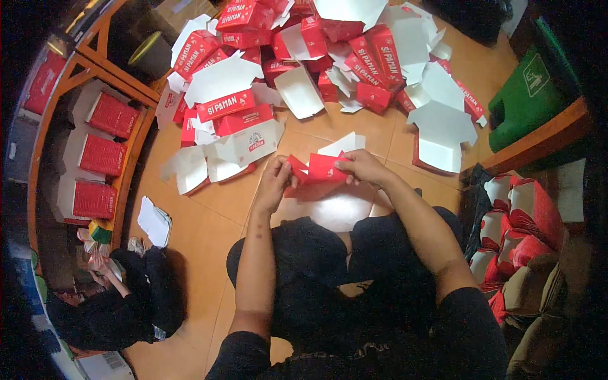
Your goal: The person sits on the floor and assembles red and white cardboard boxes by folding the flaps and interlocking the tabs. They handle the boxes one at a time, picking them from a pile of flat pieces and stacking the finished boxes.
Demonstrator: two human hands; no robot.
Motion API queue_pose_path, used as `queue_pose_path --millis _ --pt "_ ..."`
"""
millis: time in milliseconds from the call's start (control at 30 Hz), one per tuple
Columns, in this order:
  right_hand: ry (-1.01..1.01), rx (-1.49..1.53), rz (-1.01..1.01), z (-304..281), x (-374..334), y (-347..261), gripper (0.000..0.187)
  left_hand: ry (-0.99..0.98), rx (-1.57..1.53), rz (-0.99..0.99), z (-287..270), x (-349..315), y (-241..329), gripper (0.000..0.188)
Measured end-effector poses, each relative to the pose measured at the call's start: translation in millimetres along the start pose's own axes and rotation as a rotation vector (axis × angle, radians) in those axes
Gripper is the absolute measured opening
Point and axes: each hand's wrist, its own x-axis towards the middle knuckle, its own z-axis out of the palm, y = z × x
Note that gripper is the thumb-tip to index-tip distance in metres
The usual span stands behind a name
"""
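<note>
Between my two hands, above the tiled floor, is a red cardboard food box (pixel 325 168) with a white inner flap raised at its far side. My left hand (pixel 276 182) pinches its left edge, fingers curled. With thumb on top and fingers beneath, my right hand (pixel 366 170) grips the right side of the box. Just beyond my hands lies a large heap of folded red and white boxes (pixel 227 106), some with lids standing open. One open box (pixel 437 152) sits apart on the right, its white inside showing.
At left, a wooden shelf (pixel 134 161) holds stacks of flat red cartons (pixel 101 155). A person in dark clothes (pixel 120 307) sits lower left, near white sheets (pixel 154 221) on the floor. A green bin (pixel 529 95) stands at right, above bundles of red and white cartons (pixel 522 221).
</note>
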Motion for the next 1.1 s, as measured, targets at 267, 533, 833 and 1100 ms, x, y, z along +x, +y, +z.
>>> queue_pose_path --millis 267,533,833,1100 --pt "0.056 -0.258 -0.110 23 -21 -19 0.026 0.110 0.787 0.139 23 -10 7 0.023" --pt "0.097 -0.304 -0.164 30 -21 -2 0.022 -0.016 1.013 0.090 39 -13 11 0.031" --pt "0.407 -0.439 -0.600 27 -20 -16 0.024 -0.112 0.905 -0.226 21 -17 -8 0.036" --pt "0.766 -0.590 -0.511 29 34 50 0.033 0.022 0.834 -0.158 22 -7 -18 0.040"
